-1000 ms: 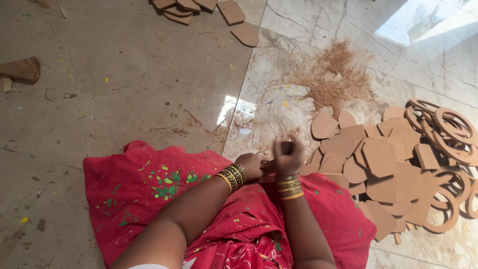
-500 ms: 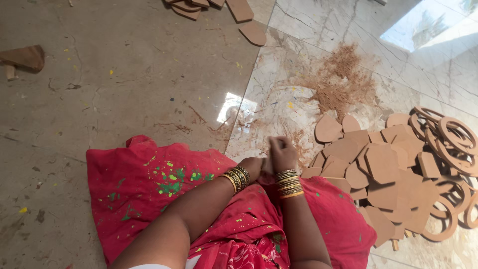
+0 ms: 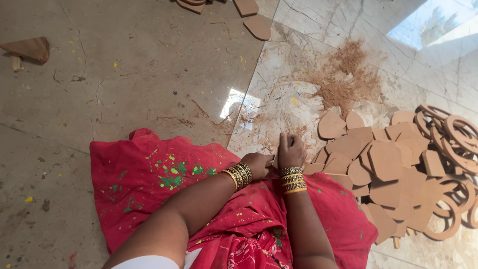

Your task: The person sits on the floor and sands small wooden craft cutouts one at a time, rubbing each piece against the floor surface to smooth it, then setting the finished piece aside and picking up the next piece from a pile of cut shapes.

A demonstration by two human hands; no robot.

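Observation:
My left hand [image 3: 258, 163] and my right hand [image 3: 290, 151] meet over the front edge of my red, paint-flecked garment [image 3: 149, 184]. Both close on a small flat brown board piece [image 3: 273, 160], mostly hidden between them. My right hand presses down with its fingers curled, and gold bangles circle both wrists. Just to the right of my right hand lies a pile of flat brown cut-out shapes [image 3: 386, 164], the nearest ones almost touching it.
Brown rings [image 3: 460, 134] are heaped at the far right. Sawdust [image 3: 348, 74] is spread on the marble floor beyond the pile. More board pieces [image 3: 256, 25] lie at the top, and a brown scrap [image 3: 27, 48] at the upper left.
My hands stay together on the small piece; my right hand has dropped slightly and sits flatter. The view has shifted a little.

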